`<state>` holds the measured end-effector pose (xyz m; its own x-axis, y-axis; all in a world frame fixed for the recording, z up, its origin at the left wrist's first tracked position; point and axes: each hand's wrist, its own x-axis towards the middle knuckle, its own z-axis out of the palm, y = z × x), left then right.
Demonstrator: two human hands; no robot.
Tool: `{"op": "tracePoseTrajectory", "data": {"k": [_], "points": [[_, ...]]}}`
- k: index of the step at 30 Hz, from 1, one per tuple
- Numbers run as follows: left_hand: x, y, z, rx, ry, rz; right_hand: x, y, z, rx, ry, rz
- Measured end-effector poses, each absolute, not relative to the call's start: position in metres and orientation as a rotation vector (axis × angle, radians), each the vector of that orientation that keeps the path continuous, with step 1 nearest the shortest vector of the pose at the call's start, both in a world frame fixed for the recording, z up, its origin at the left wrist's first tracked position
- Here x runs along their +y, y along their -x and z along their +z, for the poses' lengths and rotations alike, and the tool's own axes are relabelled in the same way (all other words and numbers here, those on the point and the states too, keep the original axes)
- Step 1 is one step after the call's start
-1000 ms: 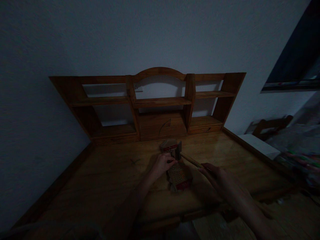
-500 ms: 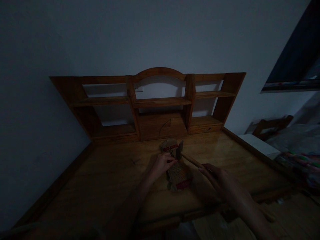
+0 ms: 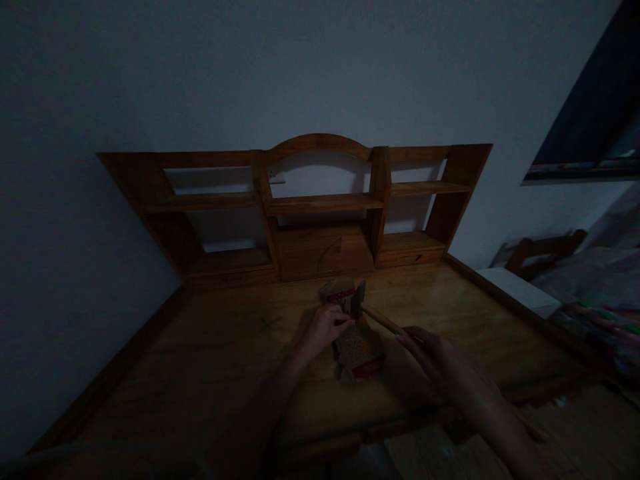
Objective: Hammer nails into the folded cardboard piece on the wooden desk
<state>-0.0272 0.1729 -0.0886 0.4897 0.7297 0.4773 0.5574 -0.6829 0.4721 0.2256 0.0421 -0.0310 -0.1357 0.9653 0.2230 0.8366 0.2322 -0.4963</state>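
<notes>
A tan woven item with red bands (image 3: 357,350) lies on the wooden desk (image 3: 215,360), a little right of the middle. My left hand (image 3: 323,331) rests on its left side with the fingers curled against it. My right hand (image 3: 435,357) is closed round the wooden handle of a hammer (image 3: 373,313). The hammer's dark head hangs just above the far part of the woven item, next to my left fingertips. The scene is very dim, so small details are hard to make out.
A wooden hutch with open shelves (image 3: 310,207) stands at the back of the desk against the wall. A raised rim runs along the desk's sides. To the right are a chair back (image 3: 545,250) and a pale cushion or box (image 3: 517,290).
The hammer head has bobbed slightly up and down over the woven item. Both hands have stayed almost where they were.
</notes>
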Motion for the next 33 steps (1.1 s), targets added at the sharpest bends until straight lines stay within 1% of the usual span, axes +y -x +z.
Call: {"op": "tracePoseTrajectory", "data": {"k": [6, 13, 19, 29, 33], "points": [[0.174, 0.026, -0.090, 1.118, -2.475, 0.982, 0.040, -0.225, -0.028, -2.005, 1.723, 0.363], [0.169, 0.027, -0.083, 1.101, -2.470, 0.946, 0.040, -0.223, -0.025, -2.001, 1.619, 0.349], [0.168, 0.027, -0.083, 1.105, -2.475, 0.941, 0.041, -0.225, -0.029, -2.012, 1.647, 0.303], [0.167, 0.027, -0.080, 1.165, -2.482, 0.871, 0.040, -0.224, -0.026, -2.029, 1.653, 0.338], [0.164, 0.026, -0.076, 1.181, -2.466, 0.853, 0.039, -0.223, -0.026, -2.021, 1.675, 0.305]]}}
